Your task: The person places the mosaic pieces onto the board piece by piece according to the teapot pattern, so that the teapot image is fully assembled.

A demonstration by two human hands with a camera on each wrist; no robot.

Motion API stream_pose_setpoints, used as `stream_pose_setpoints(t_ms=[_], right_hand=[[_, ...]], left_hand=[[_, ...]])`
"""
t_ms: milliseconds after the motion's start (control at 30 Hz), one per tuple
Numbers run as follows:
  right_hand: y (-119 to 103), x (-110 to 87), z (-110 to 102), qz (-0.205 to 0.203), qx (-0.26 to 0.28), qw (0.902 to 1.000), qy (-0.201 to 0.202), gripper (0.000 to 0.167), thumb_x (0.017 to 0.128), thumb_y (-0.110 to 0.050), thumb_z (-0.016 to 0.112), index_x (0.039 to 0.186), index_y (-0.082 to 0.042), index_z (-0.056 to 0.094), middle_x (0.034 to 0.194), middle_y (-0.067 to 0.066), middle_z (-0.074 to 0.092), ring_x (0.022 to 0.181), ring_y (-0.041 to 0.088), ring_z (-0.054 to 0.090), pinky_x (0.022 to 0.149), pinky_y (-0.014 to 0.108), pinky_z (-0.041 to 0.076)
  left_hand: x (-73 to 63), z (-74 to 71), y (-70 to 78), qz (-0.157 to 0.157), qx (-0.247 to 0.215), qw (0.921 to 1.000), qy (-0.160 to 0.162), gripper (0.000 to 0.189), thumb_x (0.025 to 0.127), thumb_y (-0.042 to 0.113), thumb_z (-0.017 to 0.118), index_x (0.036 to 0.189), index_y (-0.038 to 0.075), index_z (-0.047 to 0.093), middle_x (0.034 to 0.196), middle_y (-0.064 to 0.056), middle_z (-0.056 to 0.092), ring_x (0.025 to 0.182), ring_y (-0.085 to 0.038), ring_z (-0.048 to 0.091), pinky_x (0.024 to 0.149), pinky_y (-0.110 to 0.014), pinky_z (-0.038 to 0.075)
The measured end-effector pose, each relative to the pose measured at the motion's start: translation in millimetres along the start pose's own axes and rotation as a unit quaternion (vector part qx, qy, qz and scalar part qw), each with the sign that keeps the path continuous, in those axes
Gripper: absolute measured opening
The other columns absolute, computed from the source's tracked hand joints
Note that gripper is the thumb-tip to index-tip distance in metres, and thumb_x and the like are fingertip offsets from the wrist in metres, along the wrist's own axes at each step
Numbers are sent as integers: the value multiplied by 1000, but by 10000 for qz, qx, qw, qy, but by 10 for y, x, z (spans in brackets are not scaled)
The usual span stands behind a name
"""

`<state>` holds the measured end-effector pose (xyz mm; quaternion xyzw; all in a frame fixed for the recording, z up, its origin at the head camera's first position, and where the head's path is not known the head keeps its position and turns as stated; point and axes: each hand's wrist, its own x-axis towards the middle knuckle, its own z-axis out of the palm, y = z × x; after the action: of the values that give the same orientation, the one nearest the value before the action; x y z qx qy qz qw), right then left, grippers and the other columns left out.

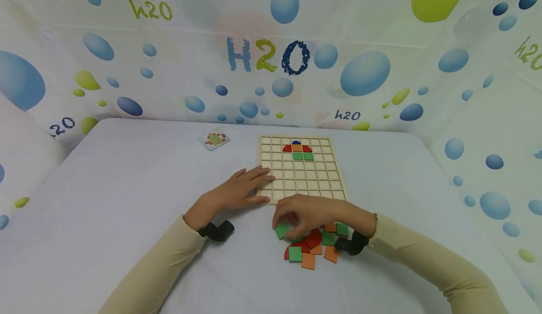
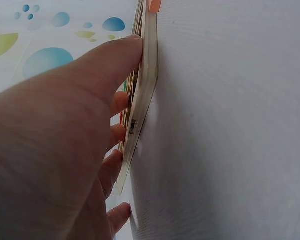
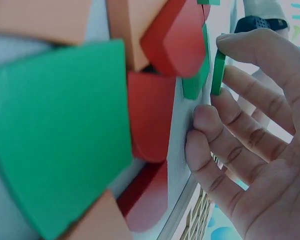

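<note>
My right hand pinches a green square tile between thumb and fingertips, at the left side of a loose pile of tiles. My left hand rests with spread, straight fingers on the left edge of a wooden grid board. Near the board's far side, a blue rounded piece sits above an orange square. Red curved pieces flank that orange square, and two green squares lie in the row below.
The pile in front of the board holds green tiles, orange tiles and red rounded pieces, partly hidden under my right hand. A small pattern card lies left of the board's far end. A printed cloth hangs behind the white table.
</note>
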<state>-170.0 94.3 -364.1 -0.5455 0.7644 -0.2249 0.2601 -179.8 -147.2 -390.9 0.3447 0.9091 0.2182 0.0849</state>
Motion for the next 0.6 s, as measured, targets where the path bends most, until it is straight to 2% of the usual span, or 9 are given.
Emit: stream_pose_setpoints(t_ms=[267, 600], right_hand=[[76, -19, -94, 77, -37, 9997, 239, 26, 86, -19, 76, 110, -12, 69, 99, -6, 62, 87, 9, 53, 74, 20, 48], [231, -31, -258, 318, 77, 9976, 614, 27, 85, -16, 76, 110, -10, 69, 96, -1, 63, 79, 12, 57, 70, 22, 51]], left_hand=[[13, 22, -34, 47, -26, 10000, -2, 59, 98, 38, 59, 149, 14, 41, 158, -11, 30, 148, -31, 21, 115, -59, 17], [14, -21, -5, -44, -59, 9999, -70, 59, 97, 39, 59, 148, 15, 42, 158, -11, 30, 148, -31, 20, 115, -59, 17]])
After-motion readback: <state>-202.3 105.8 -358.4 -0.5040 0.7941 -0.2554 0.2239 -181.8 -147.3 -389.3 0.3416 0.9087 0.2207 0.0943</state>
